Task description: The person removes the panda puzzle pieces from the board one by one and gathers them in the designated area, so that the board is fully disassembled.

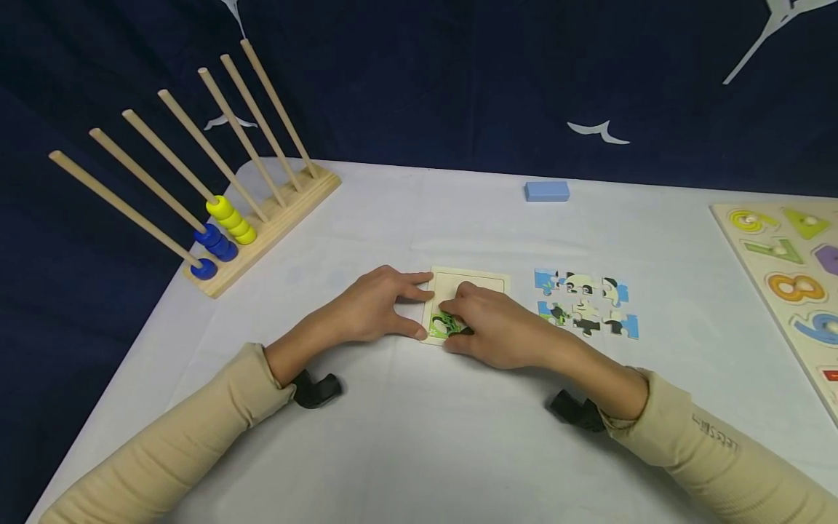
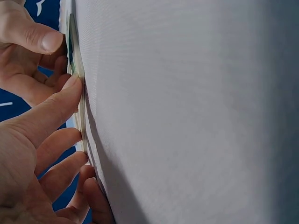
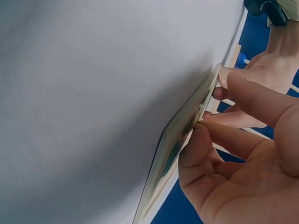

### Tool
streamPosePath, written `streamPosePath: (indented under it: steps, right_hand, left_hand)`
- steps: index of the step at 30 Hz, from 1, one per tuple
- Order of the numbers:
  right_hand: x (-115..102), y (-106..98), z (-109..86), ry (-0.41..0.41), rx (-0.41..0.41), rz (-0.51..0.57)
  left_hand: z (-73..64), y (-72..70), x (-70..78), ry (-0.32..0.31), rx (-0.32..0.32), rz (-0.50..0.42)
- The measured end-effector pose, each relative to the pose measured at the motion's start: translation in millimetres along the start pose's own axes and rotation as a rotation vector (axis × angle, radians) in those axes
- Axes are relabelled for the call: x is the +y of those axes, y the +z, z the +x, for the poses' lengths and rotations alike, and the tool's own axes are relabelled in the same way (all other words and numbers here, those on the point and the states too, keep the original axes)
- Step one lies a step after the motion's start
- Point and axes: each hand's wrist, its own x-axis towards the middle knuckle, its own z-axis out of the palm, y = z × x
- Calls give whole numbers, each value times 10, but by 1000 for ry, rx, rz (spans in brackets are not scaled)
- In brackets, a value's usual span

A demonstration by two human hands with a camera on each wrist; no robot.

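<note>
A small wooden puzzle tray [image 1: 448, 284] lies flat on the white table, with green, black and white panda pieces [image 1: 439, 325] along its near side. My left hand [image 1: 371, 306] touches the tray's left side, thumb at the near corner and fingers farther up, spread apart. Over the tray, my right hand [image 1: 504, 327] presses its fingertips on the pieces. In the right wrist view its thumb [image 3: 252, 95] stands clear of the board. The right hand hides part of the tray. Several loose panda pieces [image 1: 579, 284] lie to the right, loosely grouped as a picture.
A wooden abacus [image 1: 281, 225] with tall pegs and blue and yellow beads stands at the left. Toward the back sits a blue block [image 1: 547, 191]. A wooden number and shape board [image 1: 766, 273] occupies the right edge. Black wrist straps [image 1: 316, 391] are on both wrists.
</note>
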Motion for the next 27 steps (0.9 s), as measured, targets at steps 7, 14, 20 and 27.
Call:
streamPosePath:
  steps: [7,14,20,27]
  right_hand:
    - [11,14,5,22,12,40]
    - [11,45,26,27,48,54]
    - [-3,45,23,36,62,37]
    - [-17,45,23,41,74,26]
  left_hand:
    - [-7,-2,4,-18,-9,-2]
    - [-15,-7,-4,-14,-6,-9]
    - [-11,-6,1,-8,2,-15]
    - [-13,-11,8,3,3,-11]
